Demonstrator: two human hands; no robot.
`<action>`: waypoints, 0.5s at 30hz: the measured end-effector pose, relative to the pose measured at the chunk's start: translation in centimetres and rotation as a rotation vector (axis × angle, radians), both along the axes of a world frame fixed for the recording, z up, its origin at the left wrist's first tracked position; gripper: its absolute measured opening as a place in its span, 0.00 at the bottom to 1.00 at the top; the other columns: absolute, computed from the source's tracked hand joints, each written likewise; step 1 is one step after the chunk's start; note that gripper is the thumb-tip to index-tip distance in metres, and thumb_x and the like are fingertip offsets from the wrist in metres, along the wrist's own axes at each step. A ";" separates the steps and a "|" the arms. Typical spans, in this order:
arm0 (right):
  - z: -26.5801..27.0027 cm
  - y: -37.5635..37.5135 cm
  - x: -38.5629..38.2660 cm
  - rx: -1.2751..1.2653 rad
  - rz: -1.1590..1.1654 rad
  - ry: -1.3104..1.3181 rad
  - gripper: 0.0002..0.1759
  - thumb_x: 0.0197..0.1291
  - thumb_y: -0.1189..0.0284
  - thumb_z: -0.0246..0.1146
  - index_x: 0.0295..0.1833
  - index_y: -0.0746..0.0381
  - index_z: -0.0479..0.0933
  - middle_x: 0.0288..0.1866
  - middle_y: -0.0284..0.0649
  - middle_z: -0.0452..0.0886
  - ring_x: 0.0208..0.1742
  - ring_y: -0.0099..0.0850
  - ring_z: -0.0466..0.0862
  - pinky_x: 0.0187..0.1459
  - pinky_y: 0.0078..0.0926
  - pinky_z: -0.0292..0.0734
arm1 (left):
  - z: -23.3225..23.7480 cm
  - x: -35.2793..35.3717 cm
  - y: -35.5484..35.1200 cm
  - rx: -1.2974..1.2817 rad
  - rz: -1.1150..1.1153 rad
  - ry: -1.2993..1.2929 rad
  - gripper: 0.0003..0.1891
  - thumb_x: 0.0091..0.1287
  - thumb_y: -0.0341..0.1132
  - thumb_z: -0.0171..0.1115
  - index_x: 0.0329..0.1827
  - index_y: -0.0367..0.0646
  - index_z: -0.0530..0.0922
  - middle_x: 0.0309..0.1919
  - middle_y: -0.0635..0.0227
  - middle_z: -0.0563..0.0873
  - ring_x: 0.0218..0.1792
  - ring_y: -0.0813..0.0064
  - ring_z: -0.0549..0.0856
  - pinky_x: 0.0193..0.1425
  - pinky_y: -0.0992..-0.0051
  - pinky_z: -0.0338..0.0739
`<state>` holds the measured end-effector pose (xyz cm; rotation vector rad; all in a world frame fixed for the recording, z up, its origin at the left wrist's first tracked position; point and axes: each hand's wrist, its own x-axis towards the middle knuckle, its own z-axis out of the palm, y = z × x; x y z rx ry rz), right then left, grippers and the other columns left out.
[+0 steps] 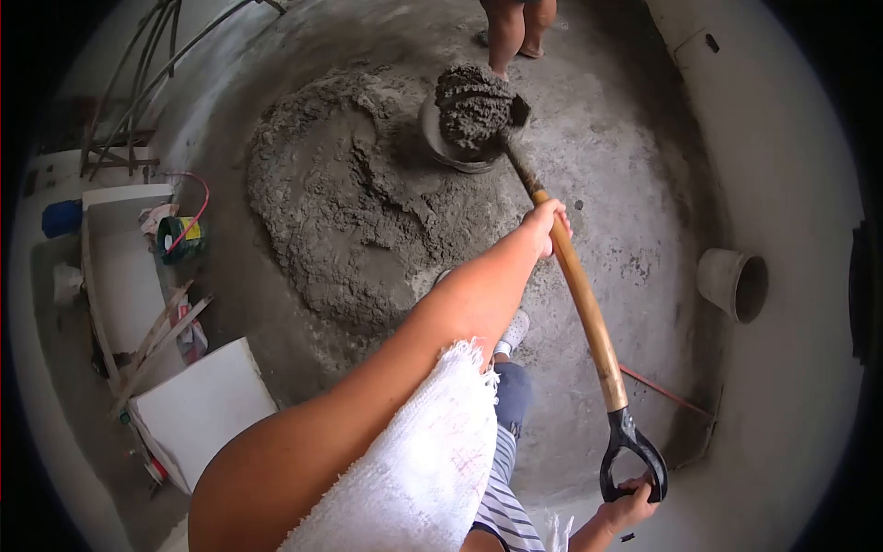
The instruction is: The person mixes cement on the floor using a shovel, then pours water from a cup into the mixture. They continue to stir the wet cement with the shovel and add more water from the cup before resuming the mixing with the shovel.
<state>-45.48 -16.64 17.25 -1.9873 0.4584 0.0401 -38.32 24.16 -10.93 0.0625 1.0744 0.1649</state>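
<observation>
Two hands on the shovel, good split. Your left hand has its fingers closed round the wooden shaft, up near the metal neck. Your right hand is at the black handle, fingers curled round its end bar. Blade end is over the bucket, with a heap of wet cement mix at the bucket's mouth. Hard to tell from this angle how much of that heap sits on the blade and how much is already in the bucket.

For a clean tip: let the left hand take the weight as the pivot, and roll the blade from the right with the wrist. Centre the blade over the mouth first; its edge shows toward the right side, so spill risk looks highest there. Low and slow beats a throw. Wet mix may cling, so a short shake should free it better than a hard knock on the rim.

Bucket stands right beside the big pile, so reach is short; turn with your feet, not your back. Mind the other person's legs just beyond the bucket: no forward shove. Spare bucket is by the right wall, well apart.
</observation>
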 end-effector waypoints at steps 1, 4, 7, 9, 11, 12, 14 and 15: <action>0.4 2.1 -0.8 -0.074 0.029 -0.092 0.03 0.55 0.75 0.57 0.31 0.64 0.72 0.20 0.34 0.70 0.23 0.25 0.72 0.26 0.24 0.66 | 0.1 0.5 1.4 -0.041 0.029 -0.016 0.08 0.56 0.34 0.60 0.24 0.46 0.70 0.20 0.68 0.74 0.23 0.71 0.77 0.31 0.65 0.76; -0.2 8.0 -5.1 -0.530 0.339 -0.653 0.07 0.50 0.75 0.64 0.29 0.62 0.72 0.23 0.38 0.72 0.28 0.31 0.74 0.29 0.27 0.65 | -0.7 -0.9 4.5 0.080 -0.205 -0.045 0.07 0.58 0.33 0.60 0.28 0.44 0.71 0.22 0.67 0.76 0.24 0.69 0.78 0.33 0.67 0.78; -1.2 9.2 -9.2 -0.338 1.017 -0.483 0.13 0.41 0.70 0.69 0.28 0.58 0.71 0.26 0.36 0.74 0.30 0.34 0.75 0.33 0.32 0.65 | -2.7 -5.3 5.0 0.139 -0.236 0.055 0.07 0.58 0.33 0.60 0.26 0.44 0.72 0.20 0.67 0.76 0.22 0.70 0.77 0.29 0.68 0.77; -2.4 11.4 -12.0 -0.438 1.244 -0.461 0.12 0.38 0.70 0.69 0.28 0.54 0.71 0.26 0.31 0.75 0.31 0.34 0.76 0.36 0.34 0.65 | -5.3 -9.0 5.0 0.123 -0.287 0.048 0.06 0.57 0.32 0.60 0.25 0.44 0.72 0.20 0.68 0.75 0.22 0.71 0.78 0.28 0.67 0.77; -4.4 10.5 -14.7 -0.415 1.260 -0.362 0.10 0.36 0.71 0.66 0.26 0.53 0.71 0.27 0.29 0.76 0.34 0.34 0.77 0.39 0.36 0.64 | -6.3 -12.0 3.7 0.171 -0.468 0.169 0.07 0.56 0.33 0.60 0.23 0.44 0.72 0.19 0.68 0.75 0.20 0.71 0.76 0.27 0.68 0.77; -5.2 9.5 -15.7 -0.417 1.250 -0.352 0.10 0.36 0.71 0.66 0.26 0.53 0.71 0.27 0.29 0.76 0.34 0.34 0.77 0.39 0.36 0.64 | -6.5 -12.7 2.8 0.167 -0.480 0.172 0.07 0.56 0.33 0.60 0.23 0.44 0.72 0.19 0.68 0.75 0.20 0.71 0.76 0.27 0.68 0.77; -6.6 6.3 -17.2 -0.586 1.331 -0.251 0.09 0.37 0.72 0.66 0.25 0.53 0.72 0.29 0.29 0.77 0.38 0.33 0.77 0.41 0.37 0.63 | -6.2 -14.3 0.4 0.127 -0.354 0.194 0.09 0.55 0.34 0.61 0.21 0.45 0.72 0.18 0.68 0.75 0.18 0.71 0.76 0.27 0.68 0.77; -7.3 4.0 -18.3 -0.653 1.356 -0.157 0.09 0.38 0.70 0.67 0.25 0.53 0.73 0.32 0.31 0.77 0.43 0.35 0.78 0.49 0.40 0.63 | -5.3 -14.9 -0.8 0.123 -0.349 0.185 0.09 0.55 0.35 0.62 0.21 0.45 0.72 0.18 0.67 0.75 0.19 0.71 0.76 0.27 0.69 0.77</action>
